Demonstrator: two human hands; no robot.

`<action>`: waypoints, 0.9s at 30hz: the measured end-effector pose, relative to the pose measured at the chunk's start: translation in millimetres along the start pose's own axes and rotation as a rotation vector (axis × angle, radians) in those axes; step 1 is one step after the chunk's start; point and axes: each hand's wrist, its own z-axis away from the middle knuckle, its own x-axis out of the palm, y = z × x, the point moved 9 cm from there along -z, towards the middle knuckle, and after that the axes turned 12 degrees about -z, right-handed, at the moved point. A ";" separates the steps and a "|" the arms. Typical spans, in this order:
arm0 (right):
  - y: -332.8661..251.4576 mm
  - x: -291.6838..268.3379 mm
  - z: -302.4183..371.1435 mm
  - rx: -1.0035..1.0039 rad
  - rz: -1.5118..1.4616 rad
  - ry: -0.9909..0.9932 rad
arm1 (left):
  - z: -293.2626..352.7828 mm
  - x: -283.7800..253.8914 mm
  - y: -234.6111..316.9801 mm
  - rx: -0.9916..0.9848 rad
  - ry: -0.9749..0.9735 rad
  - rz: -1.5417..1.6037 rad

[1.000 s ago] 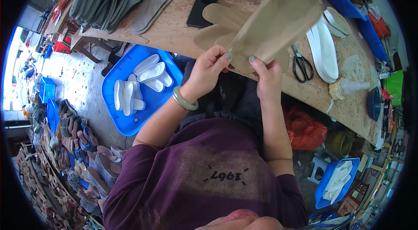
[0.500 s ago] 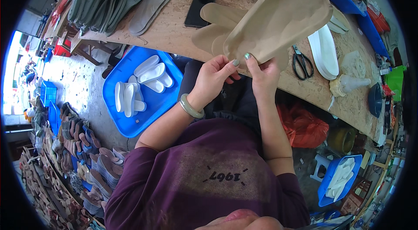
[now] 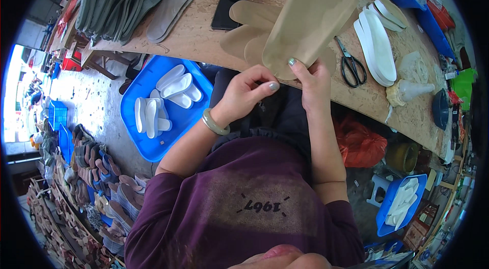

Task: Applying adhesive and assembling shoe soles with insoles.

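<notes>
A large beige sole-shaped piece (image 3: 311, 14), like an insole, is held up at its near end by my right hand (image 3: 314, 83), the thumb lying on top. My left hand (image 3: 247, 93) is just left of that end, apart from it. Its fingers are curled in toward the thumb, and whatever they may hold is hidden. A pale bangle (image 3: 215, 122) circles my left wrist. Under the raised piece, more beige sole pieces (image 3: 252, 13) lie on the wooden table (image 3: 198, 47). Black-handled scissors (image 3: 352, 69) rest to the right of my right hand.
Grey insoles (image 3: 119, 7) are stacked at the far left, with a black phone (image 3: 229, 8) nearby. White soles (image 3: 375, 47) and a translucent squeeze bottle (image 3: 407, 92) lie on the right. A blue tray (image 3: 135, 139) of white soles is left below the table.
My left hand has come off the beige insole and drawn slightly left and down. The insole, in my right hand, has tilted more upright, showing a smoother face.
</notes>
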 end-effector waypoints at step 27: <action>-12.6 22.8 -2.7 -0.128 0.188 -0.100 | 6.6 -4.8 -18.7 -0.319 0.061 0.443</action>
